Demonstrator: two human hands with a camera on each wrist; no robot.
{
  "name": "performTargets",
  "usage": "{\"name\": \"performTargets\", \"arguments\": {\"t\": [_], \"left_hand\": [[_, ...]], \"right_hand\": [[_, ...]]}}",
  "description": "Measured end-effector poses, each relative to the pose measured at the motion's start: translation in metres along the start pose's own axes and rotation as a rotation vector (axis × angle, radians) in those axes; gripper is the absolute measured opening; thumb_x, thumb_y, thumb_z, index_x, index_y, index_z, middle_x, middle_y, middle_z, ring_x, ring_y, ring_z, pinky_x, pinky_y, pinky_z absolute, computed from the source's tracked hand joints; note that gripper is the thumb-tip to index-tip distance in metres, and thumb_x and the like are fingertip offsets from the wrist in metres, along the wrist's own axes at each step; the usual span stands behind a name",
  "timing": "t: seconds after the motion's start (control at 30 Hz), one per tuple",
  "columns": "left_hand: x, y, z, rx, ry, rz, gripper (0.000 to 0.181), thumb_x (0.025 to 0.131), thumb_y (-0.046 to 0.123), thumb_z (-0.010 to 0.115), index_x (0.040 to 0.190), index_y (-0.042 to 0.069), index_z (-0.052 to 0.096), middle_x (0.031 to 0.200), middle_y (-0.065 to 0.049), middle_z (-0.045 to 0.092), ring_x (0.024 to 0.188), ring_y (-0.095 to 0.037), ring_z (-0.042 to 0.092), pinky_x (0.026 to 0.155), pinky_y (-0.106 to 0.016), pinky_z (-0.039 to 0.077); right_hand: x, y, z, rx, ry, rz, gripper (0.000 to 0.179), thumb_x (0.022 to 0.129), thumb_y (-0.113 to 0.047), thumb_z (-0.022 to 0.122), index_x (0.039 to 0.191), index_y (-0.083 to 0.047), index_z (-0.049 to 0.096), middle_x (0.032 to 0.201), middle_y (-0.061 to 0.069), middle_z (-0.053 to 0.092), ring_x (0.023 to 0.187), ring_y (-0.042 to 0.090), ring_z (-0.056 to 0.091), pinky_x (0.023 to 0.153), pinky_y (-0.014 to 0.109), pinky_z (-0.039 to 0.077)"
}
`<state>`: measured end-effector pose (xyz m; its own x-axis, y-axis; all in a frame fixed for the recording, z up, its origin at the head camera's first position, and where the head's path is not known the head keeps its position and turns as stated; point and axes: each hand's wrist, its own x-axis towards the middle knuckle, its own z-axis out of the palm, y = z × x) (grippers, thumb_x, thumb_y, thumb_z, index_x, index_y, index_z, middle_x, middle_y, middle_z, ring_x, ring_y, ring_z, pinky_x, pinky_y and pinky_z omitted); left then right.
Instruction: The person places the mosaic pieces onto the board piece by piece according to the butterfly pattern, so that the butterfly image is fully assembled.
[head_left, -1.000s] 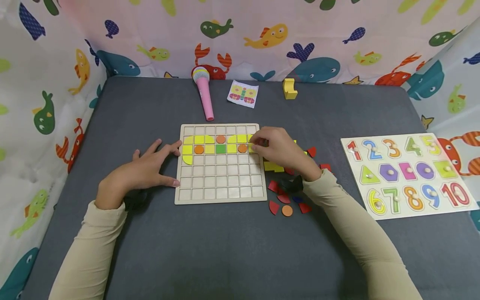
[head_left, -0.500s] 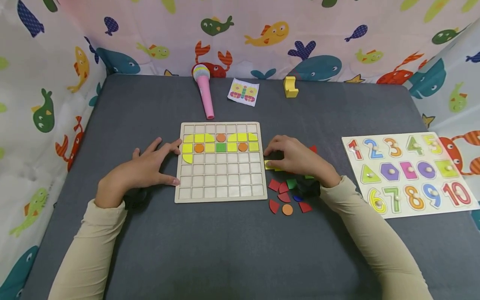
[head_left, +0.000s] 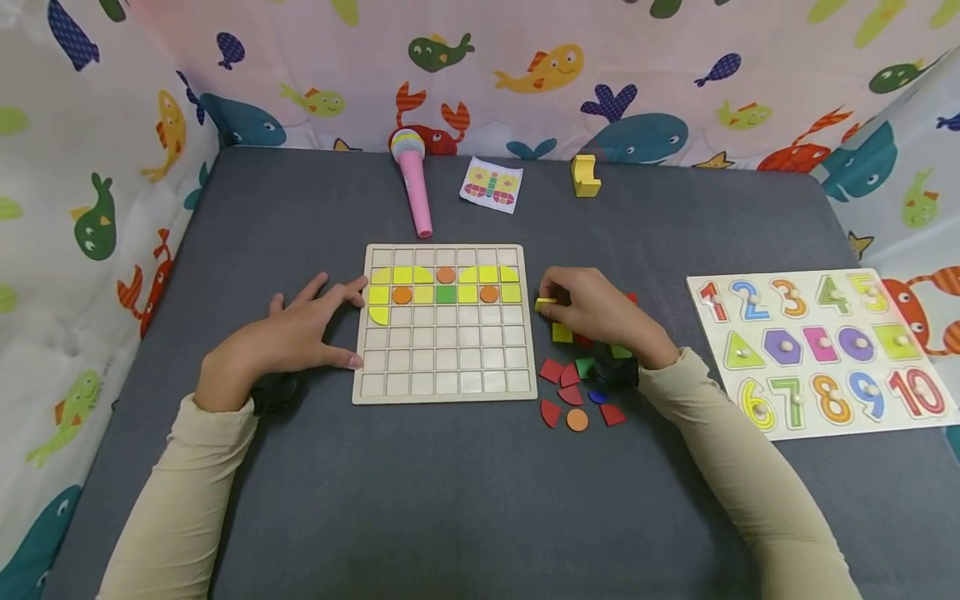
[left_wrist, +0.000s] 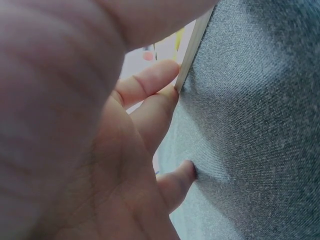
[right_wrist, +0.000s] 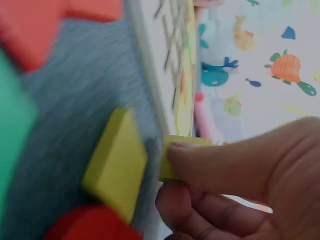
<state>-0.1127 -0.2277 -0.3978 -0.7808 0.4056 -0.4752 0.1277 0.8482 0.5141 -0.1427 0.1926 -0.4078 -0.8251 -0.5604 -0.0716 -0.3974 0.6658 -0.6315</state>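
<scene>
A wooden grid board (head_left: 442, 362) lies in the middle of the table, with yellow, orange and green tiles set in its upper rows. Fingers spread, my left hand (head_left: 281, 337) touches the board's left edge; the left wrist view shows fingertips (left_wrist: 157, 80) against that edge. My right hand (head_left: 600, 304) pinches a yellow square tile (right_wrist: 171, 160) between thumb and fingers, just right of the board. Below that hand lies another yellow square tile (head_left: 562, 333), thick and blurred in the right wrist view. Part of the loose pile is hidden under the right hand.
Loose red tiles (head_left: 551, 413), an orange round tile (head_left: 577, 419), a green and a blue one lie right of the board. A number puzzle board (head_left: 817, 354) lies further right. Behind are a pink toy microphone (head_left: 416, 192), a pattern card (head_left: 491, 185) and a yellow block (head_left: 585, 177).
My right hand has moved from the board's right columns back to the loose tiles and picked up a yellow square tile. The left hand stays at the board's edge.
</scene>
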Motion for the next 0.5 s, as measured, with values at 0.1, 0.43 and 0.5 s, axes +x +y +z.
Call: {"name": "performTargets", "arguments": {"t": [0.1,0.43,0.5], "left_hand": [[0.001,0.0,0.0,0.0,-0.001,-0.006,0.108,0.088,0.045,0.09,0.168,0.017,0.023,0.175,-0.023,0.019,0.16,-0.051,-0.011,0.11,-0.086,-0.009],[0.0,0.0,0.001,0.006,0.007,0.002,0.104,0.087,0.045,0.09,0.166,0.016,0.029,0.176,-0.021,0.014,0.16,-0.05,-0.011,0.11,-0.087,-0.008],[0.0,0.0,0.001,0.006,0.009,0.002,0.104,0.087,0.045,0.09,0.166,0.016,0.028,0.176,-0.021,0.015,0.16,-0.05,-0.011,0.11,-0.087,-0.008]], "right_hand": [[0.005,-0.003,0.001,0.046,0.057,-0.002,0.004,0.101,-0.007,0.075,0.1,-0.006,0.071,0.085,0.004,0.064,0.074,0.021,0.054,0.066,0.037,0.044],[0.038,-0.035,0.015,0.185,0.058,-0.06,0.011,0.1,-0.005,0.073,0.11,-0.004,0.078,0.096,0.006,0.073,0.084,0.023,0.061,0.077,0.037,0.049],[0.046,-0.042,0.019,0.204,0.052,-0.081,0.012,0.1,-0.005,0.073,0.111,-0.003,0.078,0.098,0.006,0.073,0.086,0.023,0.061,0.079,0.036,0.049]]}}
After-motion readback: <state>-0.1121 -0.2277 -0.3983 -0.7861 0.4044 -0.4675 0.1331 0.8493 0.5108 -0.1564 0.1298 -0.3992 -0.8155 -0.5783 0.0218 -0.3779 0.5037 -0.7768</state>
